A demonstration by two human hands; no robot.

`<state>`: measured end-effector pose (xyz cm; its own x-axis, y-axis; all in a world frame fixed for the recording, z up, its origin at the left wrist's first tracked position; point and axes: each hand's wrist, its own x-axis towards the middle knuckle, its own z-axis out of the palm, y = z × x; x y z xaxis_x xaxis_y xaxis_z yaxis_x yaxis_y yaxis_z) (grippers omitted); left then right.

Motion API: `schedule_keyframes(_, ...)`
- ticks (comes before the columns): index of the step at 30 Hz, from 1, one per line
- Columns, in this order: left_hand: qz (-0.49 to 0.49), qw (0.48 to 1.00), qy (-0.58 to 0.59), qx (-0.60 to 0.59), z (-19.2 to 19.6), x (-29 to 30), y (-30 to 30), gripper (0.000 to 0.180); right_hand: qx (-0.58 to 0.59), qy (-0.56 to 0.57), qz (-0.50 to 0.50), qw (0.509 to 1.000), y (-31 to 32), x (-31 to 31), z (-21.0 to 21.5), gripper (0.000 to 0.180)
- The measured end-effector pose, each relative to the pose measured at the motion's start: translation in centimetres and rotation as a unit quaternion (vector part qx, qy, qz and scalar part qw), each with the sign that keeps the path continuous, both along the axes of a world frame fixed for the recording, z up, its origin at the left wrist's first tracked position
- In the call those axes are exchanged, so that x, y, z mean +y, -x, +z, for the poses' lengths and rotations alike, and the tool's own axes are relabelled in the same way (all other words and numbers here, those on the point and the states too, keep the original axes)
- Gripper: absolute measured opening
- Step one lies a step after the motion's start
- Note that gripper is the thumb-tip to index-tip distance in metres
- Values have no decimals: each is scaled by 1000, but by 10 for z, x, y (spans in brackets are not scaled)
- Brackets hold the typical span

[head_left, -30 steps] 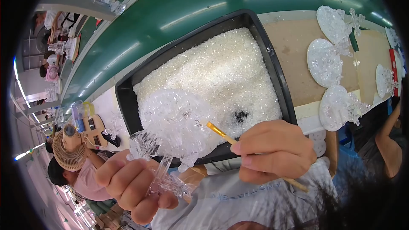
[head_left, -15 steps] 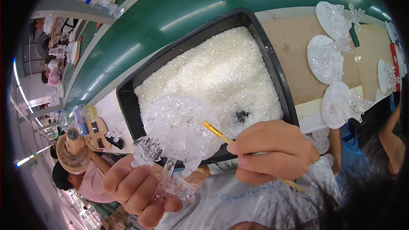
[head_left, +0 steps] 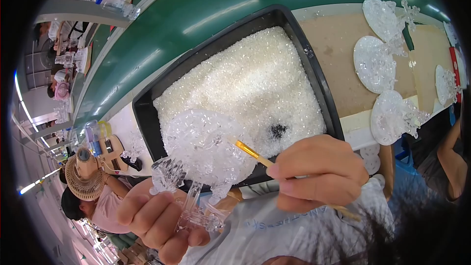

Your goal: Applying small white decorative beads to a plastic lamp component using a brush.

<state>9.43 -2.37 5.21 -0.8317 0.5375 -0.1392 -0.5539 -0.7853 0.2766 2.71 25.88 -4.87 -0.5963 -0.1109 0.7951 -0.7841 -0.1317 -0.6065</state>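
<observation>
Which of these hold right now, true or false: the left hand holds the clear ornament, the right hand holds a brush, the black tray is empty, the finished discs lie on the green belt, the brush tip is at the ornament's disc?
1. The left hand holds the clear plastic ornament by its stem. True.
2. The right hand pinches a thin brush with a gold ferrule. True.
3. The black tray is empty. False: it is heaped with small clear crystal beads.
4. The other clear discs lie on the green belt. False: they lie on the tan board to the right of the tray.
5. The brush tip is at the ornament's round disc. True.
</observation>
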Motion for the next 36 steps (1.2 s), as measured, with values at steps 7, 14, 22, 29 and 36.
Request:
schedule_keyframes(7, 9, 992, 129, -11, 11, -25, -11, 29, 5, 22, 1, 1000, -1, 3, -1, 31)
schedule_keyframes(14, -106, 985, 60, -125, 9, -34, -1, 24, -10, -9, 34, 999, 3, 4, 3, 29)
schedule_keyframes(22, -220, 947, 167, -165, 18, -21, 15, 33, -34, 24, 58, 997, 0, 8, -2, 24)
schedule_keyframes(29, -195, 976, -68, -63, -14, 21, 35, 19, -77, -34, 4, 996, 10, 21, 27, 12)
schedule_keyframes(36, 109, 793, 164, 577, -24, 29, 77, 21, 36, -392, 7, 919, 11, -2, 58, 33)
